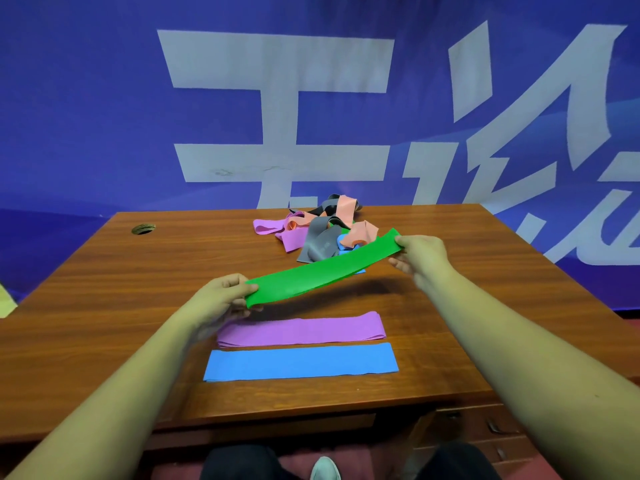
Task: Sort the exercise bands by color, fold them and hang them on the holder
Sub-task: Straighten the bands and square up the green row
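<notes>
head view: i see the left hand and right hand each pinching an end of the flat green elastic band, aloft just in front of the tangled pile of mixed-colour bands. nearer me than that pile lie a flat purple band and a flat blue band. i judge the pile, folding and hanging all remain, with no holder showing.

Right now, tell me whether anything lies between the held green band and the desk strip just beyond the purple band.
Nothing visible does. The left hand and right hand hold the green band by its ends above bare desk beyond the flat purple band; the unsorted pile lies farther back.
</notes>
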